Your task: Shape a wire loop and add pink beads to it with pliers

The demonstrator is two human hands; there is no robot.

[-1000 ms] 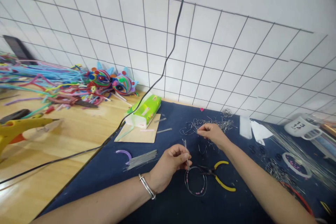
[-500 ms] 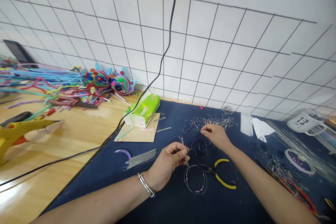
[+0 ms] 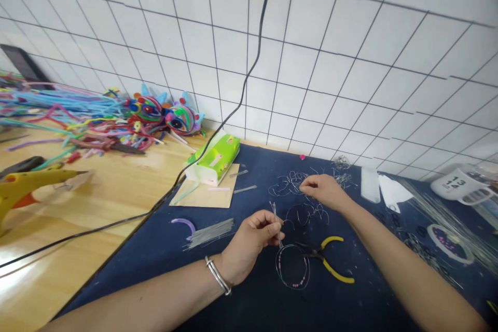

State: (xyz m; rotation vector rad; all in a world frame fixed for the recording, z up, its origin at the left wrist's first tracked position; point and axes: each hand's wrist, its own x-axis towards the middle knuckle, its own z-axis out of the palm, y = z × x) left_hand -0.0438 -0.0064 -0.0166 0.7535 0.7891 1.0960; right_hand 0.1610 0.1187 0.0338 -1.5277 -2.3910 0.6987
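Observation:
Pinched between the thumb and fingers of my left hand point(image 3: 260, 236) are several thin wire pieces point(image 3: 274, 211), standing nearly upright. My right hand point(image 3: 321, 190) reaches over a tangled heap of bent wires point(image 3: 291, 183), its fingertips pressed together; whether a wire is between them I cannot make out. A few curled wires point(image 3: 309, 213) lie just below that hand. In front of my left hand rests a wire ring with pink beads point(image 3: 299, 284). Pliers with yellow handles point(image 3: 337, 270) lie beside the ring, their jaws by its edge.
A bundle of straight wires point(image 3: 212, 232) and a purple curved piece point(image 3: 185, 225) lie left on the dark mat. A green tissue pack point(image 3: 218, 156) sits farther back. A yellow glue gun point(image 3: 27, 187) is far left; a white mug point(image 3: 453, 182) and bead dish point(image 3: 469, 254) are right.
The view has shifted slightly. My right hand stays over the wire heap with its fingertips together, and my left hand keeps hold of the wires.

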